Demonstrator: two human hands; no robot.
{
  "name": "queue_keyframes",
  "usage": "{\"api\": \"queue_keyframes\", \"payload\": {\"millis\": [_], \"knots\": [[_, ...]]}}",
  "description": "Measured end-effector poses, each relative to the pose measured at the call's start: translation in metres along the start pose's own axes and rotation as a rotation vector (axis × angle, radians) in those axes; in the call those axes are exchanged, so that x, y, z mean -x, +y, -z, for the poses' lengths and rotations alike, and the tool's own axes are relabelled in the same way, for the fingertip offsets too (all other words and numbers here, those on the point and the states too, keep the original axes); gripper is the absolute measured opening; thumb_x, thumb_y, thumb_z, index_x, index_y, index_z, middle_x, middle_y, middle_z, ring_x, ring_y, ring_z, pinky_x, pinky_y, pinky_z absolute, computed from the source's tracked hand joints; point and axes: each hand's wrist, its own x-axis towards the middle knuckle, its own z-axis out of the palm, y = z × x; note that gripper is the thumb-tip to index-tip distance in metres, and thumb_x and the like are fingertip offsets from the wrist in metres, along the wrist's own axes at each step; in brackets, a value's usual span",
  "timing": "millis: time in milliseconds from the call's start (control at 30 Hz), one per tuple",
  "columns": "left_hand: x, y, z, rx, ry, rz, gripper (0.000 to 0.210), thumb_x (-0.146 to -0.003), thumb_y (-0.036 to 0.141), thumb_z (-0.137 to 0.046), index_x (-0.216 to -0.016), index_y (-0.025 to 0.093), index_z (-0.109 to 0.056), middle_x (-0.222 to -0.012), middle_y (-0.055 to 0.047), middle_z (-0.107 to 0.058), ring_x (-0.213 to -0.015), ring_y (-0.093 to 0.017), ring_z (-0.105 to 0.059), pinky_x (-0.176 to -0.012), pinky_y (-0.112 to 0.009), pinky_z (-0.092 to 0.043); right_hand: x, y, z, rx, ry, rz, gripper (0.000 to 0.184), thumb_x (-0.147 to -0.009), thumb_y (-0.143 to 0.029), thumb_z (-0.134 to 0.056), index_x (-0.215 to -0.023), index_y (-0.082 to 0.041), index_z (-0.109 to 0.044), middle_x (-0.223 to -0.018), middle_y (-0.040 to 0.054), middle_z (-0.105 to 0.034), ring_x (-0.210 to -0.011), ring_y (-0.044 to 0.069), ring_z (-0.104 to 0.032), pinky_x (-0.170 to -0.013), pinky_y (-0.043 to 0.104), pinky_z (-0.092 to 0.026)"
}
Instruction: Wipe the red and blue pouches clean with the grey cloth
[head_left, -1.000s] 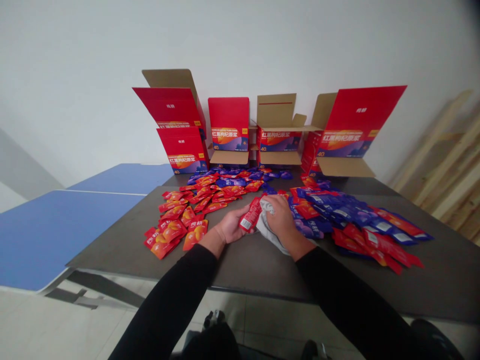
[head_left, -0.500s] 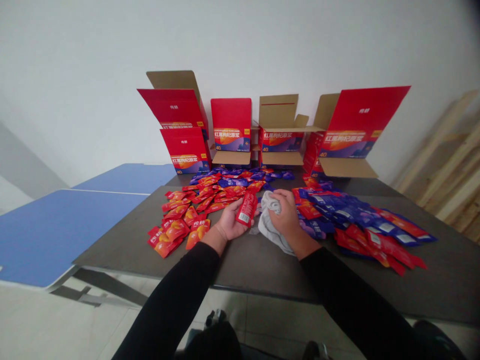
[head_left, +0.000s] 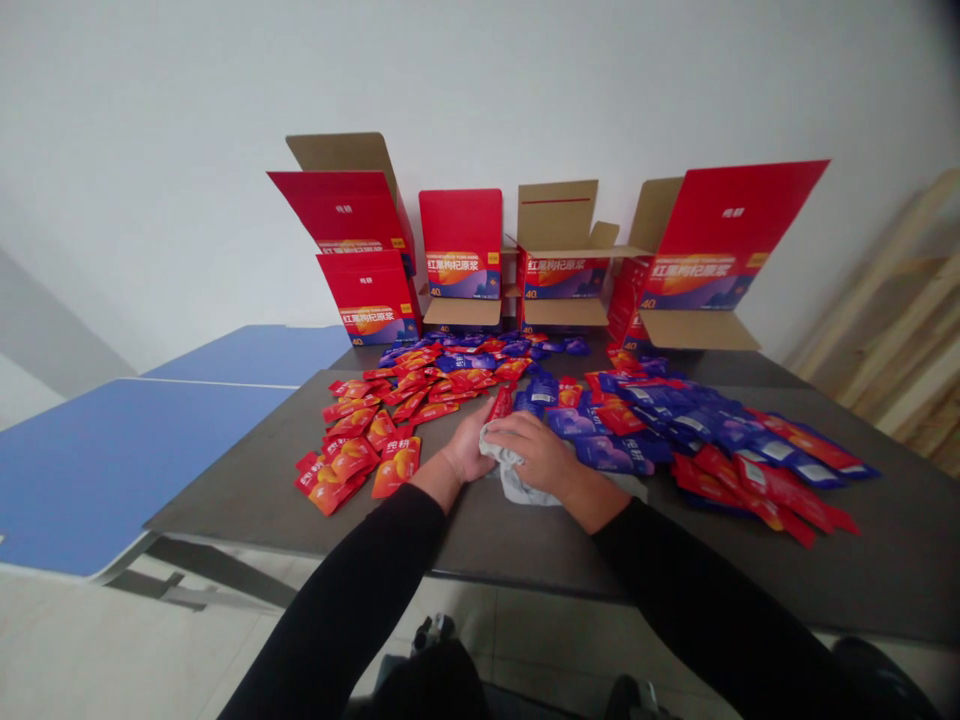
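My left hand [head_left: 466,446] is closed around a red pouch [head_left: 502,402], whose upper end sticks out beyond the fingers. A light grey cloth [head_left: 517,487] is bunched in my right hand [head_left: 536,455], which presses it over the lower part of that pouch. Most of the pouch is hidden behind the cloth and fingers. To the left lie several loose red-orange pouches [head_left: 352,460]. Beside my right hand, purple pouches [head_left: 611,452] mixed with red ones are spread on the dark table [head_left: 517,545].
Open red cartons stand along the back: a stacked pair at left [head_left: 367,295], one mid-left [head_left: 461,245], one mid-right [head_left: 566,275] and one at right [head_left: 697,275] with wide flaps. A blue table [head_left: 187,430] adjoins on the left. Wooden slats [head_left: 892,310] lean at far right.
My right hand has moved left with the cloth, from beside the pouch onto it. The pouch's label, visible before, is now covered. My left hand has curled more closely around the pouch.
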Motion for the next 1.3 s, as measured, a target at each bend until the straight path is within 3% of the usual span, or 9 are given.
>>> {"api": "queue_keyframes", "payload": {"millis": [200,367,567,800,1067,1300], "knots": [[0.001,-0.007,-0.011,-0.062,0.035,0.041,0.025,-0.095,0.035,-0.06,-0.086,0.014,-0.067,-0.073,-0.006,-0.07,-0.066,-0.018,-0.068,-0.067,-0.027,-0.054,0.002,0.006,0.001,0.054,0.131,-0.189,0.053,-0.073,-0.002,-0.052,-0.119,-0.023,-0.071,-0.118,0.0089,-0.067,-0.109,0.027,-0.061,-0.098,0.047,-0.054],[0.001,-0.01,-0.013,-0.186,0.105,0.041,0.037,-0.104,0.037,-0.041,-0.087,0.013,-0.065,-0.063,-0.003,-0.063,-0.053,-0.014,-0.062,-0.055,-0.023,-0.05,0.002,0.015,0.003,0.112,0.29,-0.416,0.051,-0.072,-0.004,-0.052,-0.116,-0.022,-0.071,-0.115,0.0094,-0.061,-0.111,0.028,-0.06,-0.103,0.046,-0.053],[-0.001,-0.013,-0.006,-0.277,0.025,-0.001,0.034,-0.1,0.043,-0.052,-0.083,0.015,-0.061,-0.062,0.0,-0.057,-0.045,-0.01,-0.051,-0.04,-0.018,-0.037,0.003,0.026,0.005,0.134,0.427,-0.577,0.036,-0.079,-0.012,-0.055,-0.109,-0.02,-0.071,-0.108,0.01,-0.058,-0.103,0.027,-0.06,-0.099,0.047,-0.054],[0.002,-0.009,-0.003,-0.271,-0.006,0.097,0.033,-0.1,0.044,-0.053,-0.091,0.014,-0.063,-0.062,-0.001,-0.054,-0.046,-0.01,-0.05,-0.04,-0.017,-0.035,0.004,0.032,0.006,0.151,0.487,-0.628,0.026,-0.084,-0.019,-0.055,-0.106,-0.02,-0.069,-0.108,0.0107,-0.057,-0.102,0.027,-0.058,-0.1,0.047,-0.052],[0.012,0.004,-0.008,-0.114,-0.078,0.153,0.031,-0.098,0.039,-0.054,-0.102,0.01,-0.066,-0.069,-0.006,-0.058,-0.054,-0.013,-0.056,-0.04,-0.018,-0.036,0.009,0.047,0.01,0.233,0.554,-0.683,0.022,-0.086,-0.02,-0.055,-0.102,-0.02,-0.068,-0.102,0.0088,-0.058,-0.099,0.024,-0.058,-0.097,0.044,-0.053],[0.008,0.015,-0.005,0.102,0.023,-0.042,0.016,-0.095,0.018,-0.054,-0.098,0.009,-0.066,-0.08,-0.008,-0.067,-0.059,-0.012,-0.062,-0.047,-0.021,-0.049,0.007,0.044,0.012,0.186,0.583,-0.711,0.021,-0.085,-0.022,-0.056,-0.102,-0.019,-0.068,-0.103,0.0102,-0.057,-0.1,0.026,-0.057,-0.098,0.047,-0.052]]}}
